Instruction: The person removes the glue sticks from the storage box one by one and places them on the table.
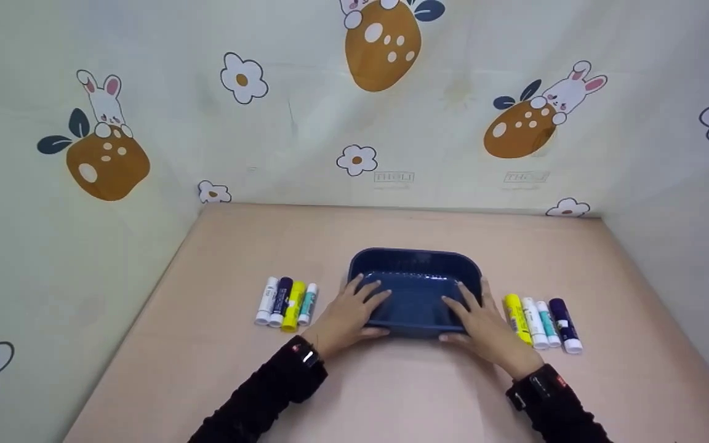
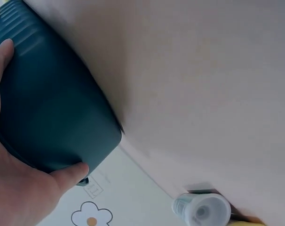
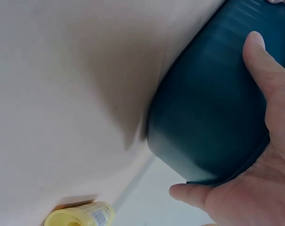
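Observation:
A dark blue rectangular plastic basin sits on the table in the head view, with nothing inside it. My left hand grips its near left corner, fingers over the rim and thumb against the outer front wall. At the near right corner my right hand holds it in the same way. Both thumbs press the basin's outer wall in the wrist views. To the left lies a row of glue sticks, white, dark blue, yellow and teal. A similar row of glue sticks lies to the right.
The table has a pale pinkish cover. Behind it and at both sides stand pale walls printed with rabbits and flowers. In the right wrist view, a yellow glue stick lies near the basin.

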A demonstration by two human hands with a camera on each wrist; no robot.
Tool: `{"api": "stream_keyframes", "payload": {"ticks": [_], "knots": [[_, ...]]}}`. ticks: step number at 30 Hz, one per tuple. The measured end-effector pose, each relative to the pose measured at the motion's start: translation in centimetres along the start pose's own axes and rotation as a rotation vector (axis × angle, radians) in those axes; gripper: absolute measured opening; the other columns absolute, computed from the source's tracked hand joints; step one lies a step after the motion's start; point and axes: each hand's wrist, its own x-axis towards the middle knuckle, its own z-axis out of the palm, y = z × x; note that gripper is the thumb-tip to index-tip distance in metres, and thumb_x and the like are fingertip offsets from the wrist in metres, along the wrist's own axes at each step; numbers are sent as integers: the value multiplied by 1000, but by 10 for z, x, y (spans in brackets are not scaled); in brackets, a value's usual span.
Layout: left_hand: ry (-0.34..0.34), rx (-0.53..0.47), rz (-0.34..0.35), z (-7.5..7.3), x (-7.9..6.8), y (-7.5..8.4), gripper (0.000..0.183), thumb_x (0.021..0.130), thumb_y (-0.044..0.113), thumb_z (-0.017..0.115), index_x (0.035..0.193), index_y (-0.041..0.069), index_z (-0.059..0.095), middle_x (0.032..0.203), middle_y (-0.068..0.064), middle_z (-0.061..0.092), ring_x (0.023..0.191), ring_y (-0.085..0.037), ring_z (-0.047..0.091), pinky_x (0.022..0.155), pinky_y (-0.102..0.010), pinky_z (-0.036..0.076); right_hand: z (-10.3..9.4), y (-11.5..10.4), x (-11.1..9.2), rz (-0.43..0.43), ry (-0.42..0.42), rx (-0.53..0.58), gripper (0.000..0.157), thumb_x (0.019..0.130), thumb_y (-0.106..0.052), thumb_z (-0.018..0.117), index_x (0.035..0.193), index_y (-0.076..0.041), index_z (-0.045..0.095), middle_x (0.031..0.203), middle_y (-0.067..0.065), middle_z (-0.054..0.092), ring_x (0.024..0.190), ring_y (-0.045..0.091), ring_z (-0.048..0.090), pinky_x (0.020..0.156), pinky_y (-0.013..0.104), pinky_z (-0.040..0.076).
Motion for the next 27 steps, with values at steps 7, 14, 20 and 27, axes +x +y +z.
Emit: {"api": "stream_keyframes", "payload": {"ticks": [7, 14, 20, 27], "knots": [[-24, 13, -17, -1, 18, -10, 73, 81, 56, 57, 140, 15, 42, 144, -13, 41, 134, -41, 31, 110, -54, 24, 2, 11, 15, 5, 17, 14, 69, 77, -44, 68, 133, -9, 49, 145, 27, 31, 131, 61, 8, 92, 71, 30], [-30, 42, -45, -2, 30, -18, 77, 80, 57, 58, 141, 14, 40, 144, -13, 40, 135, -41, 30, 111, -52, 24, 3, 19, 29, 9, 23, 13, 71, 77, -46, 68, 134, -9, 48, 145, 26, 31, 131, 60, 8, 90, 69, 35], [-83, 56, -101, -6, 36, -15, 82, 80, 59, 57, 145, 16, 33, 149, -12, 33, 137, -39, 26, 111, -51, 24, 2, 25, 33, 35, 7, 18, 83, 74, -48, 71, 141, -11, 38, 149, 26, 24, 134, 55, 8, 95, 69, 30], [-160, 52, -121, -18, 36, -9, 86, 83, 60, 52, 150, 21, 15, 156, -7, 15, 142, -37, 12, 113, -53, 16, -13, 25, 27, 38, 2, 40, 98, 72, -60, 66, 148, -16, 23, 154, 22, 10, 138, 50, 4, 105, 67, 14]]}}
